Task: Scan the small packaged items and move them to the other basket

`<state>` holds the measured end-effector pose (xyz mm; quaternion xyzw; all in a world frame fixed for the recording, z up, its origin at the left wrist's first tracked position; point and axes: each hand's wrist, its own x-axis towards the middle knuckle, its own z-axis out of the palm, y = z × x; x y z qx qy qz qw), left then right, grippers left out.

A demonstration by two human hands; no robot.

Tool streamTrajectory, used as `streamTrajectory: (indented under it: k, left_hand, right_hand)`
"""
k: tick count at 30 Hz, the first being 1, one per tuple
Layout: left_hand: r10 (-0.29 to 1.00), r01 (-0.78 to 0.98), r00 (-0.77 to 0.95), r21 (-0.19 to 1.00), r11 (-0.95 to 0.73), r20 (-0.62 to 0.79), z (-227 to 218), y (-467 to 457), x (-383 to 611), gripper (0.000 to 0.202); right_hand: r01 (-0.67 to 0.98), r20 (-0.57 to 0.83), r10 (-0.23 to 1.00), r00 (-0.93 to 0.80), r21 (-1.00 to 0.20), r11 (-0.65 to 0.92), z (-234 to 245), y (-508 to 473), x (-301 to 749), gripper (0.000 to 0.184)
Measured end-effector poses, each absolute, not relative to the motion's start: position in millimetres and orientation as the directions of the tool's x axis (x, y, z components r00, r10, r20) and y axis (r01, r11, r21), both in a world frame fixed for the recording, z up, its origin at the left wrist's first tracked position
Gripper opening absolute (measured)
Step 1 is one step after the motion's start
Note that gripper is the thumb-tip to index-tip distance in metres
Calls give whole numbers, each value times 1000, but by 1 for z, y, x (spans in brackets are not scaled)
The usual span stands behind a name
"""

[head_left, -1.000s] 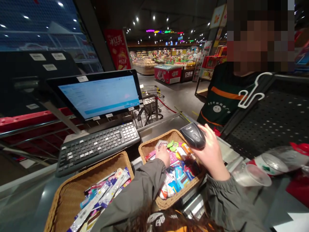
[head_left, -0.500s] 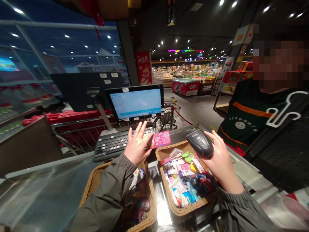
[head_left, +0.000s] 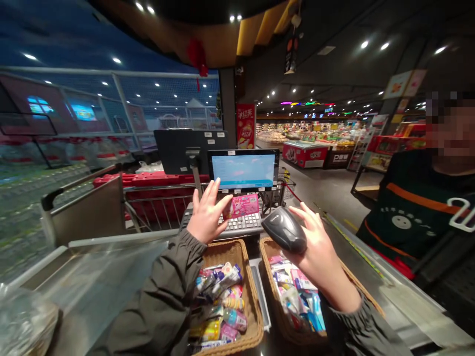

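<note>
My left hand holds a flat pink packet at its left edge, by the thumb, with several fingers stretched upward. The packet is raised over the black keyboard, its printed face and a white barcode patch toward me. My right hand is wrapped round a black barcode scanner, its front end pointing left toward the packet. Below my left hand is a wicker basket of small wrapped goods. A second wicker basket lies under my right hand, which hides part of its packets.
Behind the keyboard stands a lit monitor, with the dark back of another screen beside it. A metal counter extends left. On the right stands a person in a dark green apron, near a white hanger.
My view has turned left, so the screens and baskets sit further right. The packet has stayed with my left hand. The scanner is now closer to the packet.
</note>
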<state>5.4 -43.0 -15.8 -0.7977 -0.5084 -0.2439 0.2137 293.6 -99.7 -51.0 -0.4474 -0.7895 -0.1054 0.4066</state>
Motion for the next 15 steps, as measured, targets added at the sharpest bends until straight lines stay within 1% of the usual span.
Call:
streamTrajectory:
  k: [8,15]
  left_hand:
    - [727,938,307,-65,-341,614,-16,-54,-25,60]
    - [723,942,294,-60,-331,626,-19,-61,-45,60]
  right_hand:
    - [773,723,619,-307,-191,606,-50,-106,267,41]
    - [762,742,595,-309,-182,622,-48,-114,252,38]
